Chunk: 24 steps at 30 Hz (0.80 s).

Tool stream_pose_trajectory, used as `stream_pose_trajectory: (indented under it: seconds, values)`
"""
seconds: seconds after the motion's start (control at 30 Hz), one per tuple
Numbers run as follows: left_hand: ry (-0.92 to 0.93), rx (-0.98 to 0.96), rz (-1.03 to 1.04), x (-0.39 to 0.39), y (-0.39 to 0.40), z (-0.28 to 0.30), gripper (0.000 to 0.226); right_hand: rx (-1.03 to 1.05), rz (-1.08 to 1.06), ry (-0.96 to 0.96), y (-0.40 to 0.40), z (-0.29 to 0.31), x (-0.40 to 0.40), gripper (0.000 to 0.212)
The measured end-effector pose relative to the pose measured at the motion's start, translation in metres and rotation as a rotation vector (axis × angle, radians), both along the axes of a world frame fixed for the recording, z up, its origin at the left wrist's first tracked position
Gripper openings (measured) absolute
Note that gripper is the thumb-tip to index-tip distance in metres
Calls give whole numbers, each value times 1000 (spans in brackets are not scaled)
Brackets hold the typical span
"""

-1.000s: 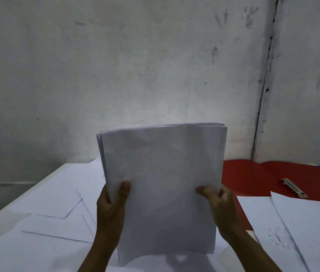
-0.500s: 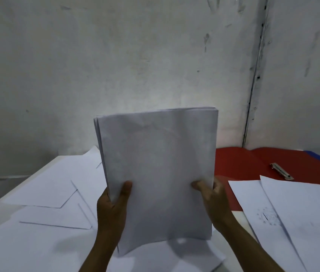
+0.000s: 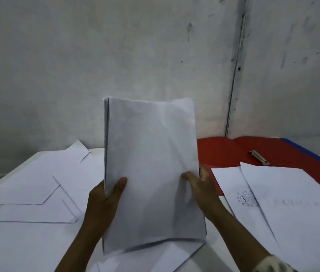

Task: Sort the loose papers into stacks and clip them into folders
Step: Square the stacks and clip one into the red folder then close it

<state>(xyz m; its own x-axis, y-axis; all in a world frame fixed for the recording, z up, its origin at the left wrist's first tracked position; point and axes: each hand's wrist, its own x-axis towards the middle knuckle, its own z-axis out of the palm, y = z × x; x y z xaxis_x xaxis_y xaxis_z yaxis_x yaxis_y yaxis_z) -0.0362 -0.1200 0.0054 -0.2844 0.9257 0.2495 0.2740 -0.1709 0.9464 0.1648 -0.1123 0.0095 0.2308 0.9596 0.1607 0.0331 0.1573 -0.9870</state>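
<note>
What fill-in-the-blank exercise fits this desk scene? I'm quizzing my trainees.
1. Both hands hold a stack of papers standing ____.
2. The open folder is ____ in colour.
3. A metal ____ lies on the folder.
4. The printed sheet lies to the stack's ____.

Missing words: upright; red; clip; right

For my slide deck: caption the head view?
Both hands hold a paper stack upright beside an open red folder.
</note>
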Motion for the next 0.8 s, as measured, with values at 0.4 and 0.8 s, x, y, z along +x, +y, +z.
stream_pose_trajectory:
  seconds: [0.4,0.8]
  values:
    - [11,-244,-195,18,0,-49,10,-226,-65,-320,-7,-44,33,41]
    - [207,-338,-152,13,15,-79,34,-269,-217,-664,-20,-59,70,38]
